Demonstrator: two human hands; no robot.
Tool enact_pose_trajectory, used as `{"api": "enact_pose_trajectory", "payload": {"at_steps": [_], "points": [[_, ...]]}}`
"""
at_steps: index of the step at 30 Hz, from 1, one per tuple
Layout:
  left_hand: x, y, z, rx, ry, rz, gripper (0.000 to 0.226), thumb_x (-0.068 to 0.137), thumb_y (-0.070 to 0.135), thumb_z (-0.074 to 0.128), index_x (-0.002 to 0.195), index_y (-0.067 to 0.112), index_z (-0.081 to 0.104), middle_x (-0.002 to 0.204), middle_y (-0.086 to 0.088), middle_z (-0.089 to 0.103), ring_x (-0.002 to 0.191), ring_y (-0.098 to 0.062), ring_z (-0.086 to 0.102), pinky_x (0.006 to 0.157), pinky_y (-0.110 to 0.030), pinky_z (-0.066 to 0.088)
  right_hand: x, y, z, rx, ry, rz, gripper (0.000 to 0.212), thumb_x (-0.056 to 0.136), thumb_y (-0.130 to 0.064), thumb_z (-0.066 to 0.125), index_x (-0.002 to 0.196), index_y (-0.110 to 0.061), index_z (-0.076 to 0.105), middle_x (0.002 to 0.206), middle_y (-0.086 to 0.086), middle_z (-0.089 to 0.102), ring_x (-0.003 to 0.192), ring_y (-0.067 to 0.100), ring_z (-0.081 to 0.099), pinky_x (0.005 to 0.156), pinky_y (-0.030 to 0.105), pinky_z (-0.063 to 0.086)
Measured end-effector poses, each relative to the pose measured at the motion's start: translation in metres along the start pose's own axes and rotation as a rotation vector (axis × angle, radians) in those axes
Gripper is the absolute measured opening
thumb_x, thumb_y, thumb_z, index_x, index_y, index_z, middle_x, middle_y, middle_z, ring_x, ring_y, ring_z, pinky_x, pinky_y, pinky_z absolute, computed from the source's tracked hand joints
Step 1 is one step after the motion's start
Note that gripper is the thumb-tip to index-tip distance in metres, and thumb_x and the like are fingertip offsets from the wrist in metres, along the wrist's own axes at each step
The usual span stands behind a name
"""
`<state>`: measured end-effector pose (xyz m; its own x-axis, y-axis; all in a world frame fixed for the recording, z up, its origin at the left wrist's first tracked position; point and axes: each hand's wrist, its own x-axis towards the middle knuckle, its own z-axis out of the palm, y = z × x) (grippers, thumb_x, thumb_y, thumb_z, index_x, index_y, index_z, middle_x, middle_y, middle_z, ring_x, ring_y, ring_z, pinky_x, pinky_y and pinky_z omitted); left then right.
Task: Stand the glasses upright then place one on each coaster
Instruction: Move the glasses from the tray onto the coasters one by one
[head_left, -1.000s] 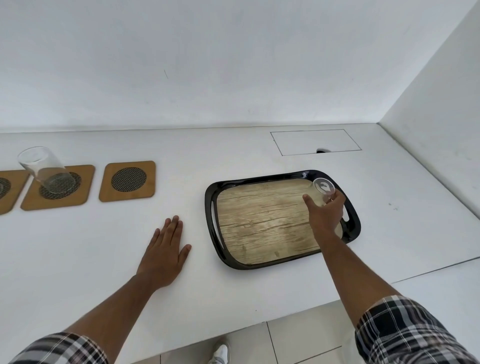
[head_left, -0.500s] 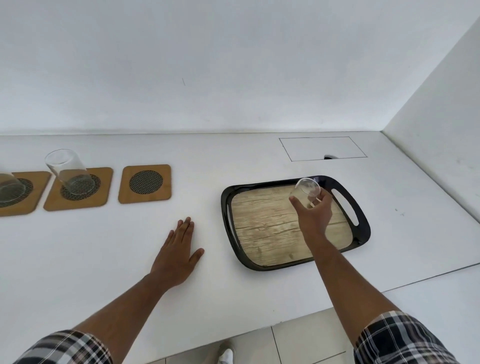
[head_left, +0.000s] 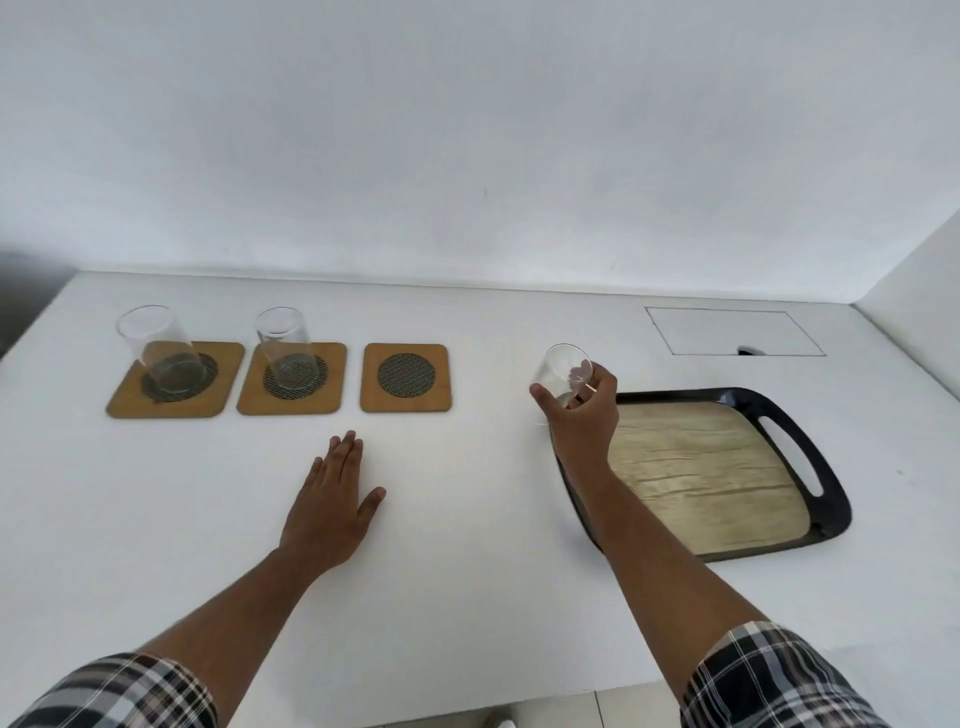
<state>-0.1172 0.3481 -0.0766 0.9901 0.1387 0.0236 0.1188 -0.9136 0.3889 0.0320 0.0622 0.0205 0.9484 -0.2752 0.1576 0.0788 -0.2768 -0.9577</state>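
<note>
Three wooden coasters with dark mesh centres lie in a row at the back left. A clear glass (head_left: 158, 345) stands upright on the left coaster (head_left: 130, 400), another glass (head_left: 285, 345) on the middle coaster (head_left: 332, 397). The right coaster (head_left: 405, 378) is bare. My right hand (head_left: 584, 415) is shut on a third clear glass (head_left: 563, 371), held upright in the air over the tray's left edge. My left hand (head_left: 332, 501) rests flat on the counter, fingers together, in front of the coasters.
A black tray (head_left: 831, 499) with a wood-grain floor sits at the right, nothing on it. A rectangular hatch outline (head_left: 732, 330) marks the white counter behind it. Walls close off the back and right; the counter's front edge runs below my arms.
My right hand has lifted the glass off the tray's far right corner and carried it leftward to the tray's left edge. The view has swung left. My left hand stays flat.
</note>
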Motion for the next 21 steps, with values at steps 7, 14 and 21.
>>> {"api": "enact_pose_trajectory", "payload": {"at_steps": [7, 14, 21], "points": [[-0.007, -0.060, -0.024, 0.020, 0.003, -0.052, 0.075, 0.100, 0.047, 0.038, 0.158, 0.009, 0.008, 0.168, -0.005, 0.002, 0.154, -0.019, -0.004, 0.123, -0.035, 0.003, -0.026, -0.015, 0.082, 0.027, -0.113, 0.002, 0.069, 0.069, -0.021, 0.095, 0.125, -0.015, 0.055, 0.122, 0.000, 0.066, 0.109, 0.010, 0.063, 0.081, 0.003, 0.046], [0.000, -0.103, -0.036, 0.042, -0.023, -0.050, 0.076, 0.101, 0.051, 0.034, 0.158, 0.009, 0.006, 0.168, -0.006, 0.000, 0.154, -0.020, -0.005, 0.123, -0.034, 0.000, -0.028, -0.023, 0.145, 0.001, -0.182, -0.019, 0.068, 0.067, -0.022, 0.096, 0.120, -0.017, 0.054, 0.115, -0.010, 0.063, 0.111, 0.016, 0.066, 0.090, 0.023, 0.054], [0.002, -0.123, -0.029, 0.092, -0.022, 0.017, 0.083, 0.095, 0.064, 0.014, 0.158, 0.011, 0.004, 0.168, -0.003, -0.001, 0.153, -0.016, -0.008, 0.124, -0.036, 0.004, -0.019, -0.018, 0.187, -0.053, -0.178, -0.016, 0.065, 0.065, -0.021, 0.096, 0.113, -0.020, 0.052, 0.116, -0.005, 0.062, 0.116, 0.023, 0.064, 0.097, 0.036, 0.054]]}}
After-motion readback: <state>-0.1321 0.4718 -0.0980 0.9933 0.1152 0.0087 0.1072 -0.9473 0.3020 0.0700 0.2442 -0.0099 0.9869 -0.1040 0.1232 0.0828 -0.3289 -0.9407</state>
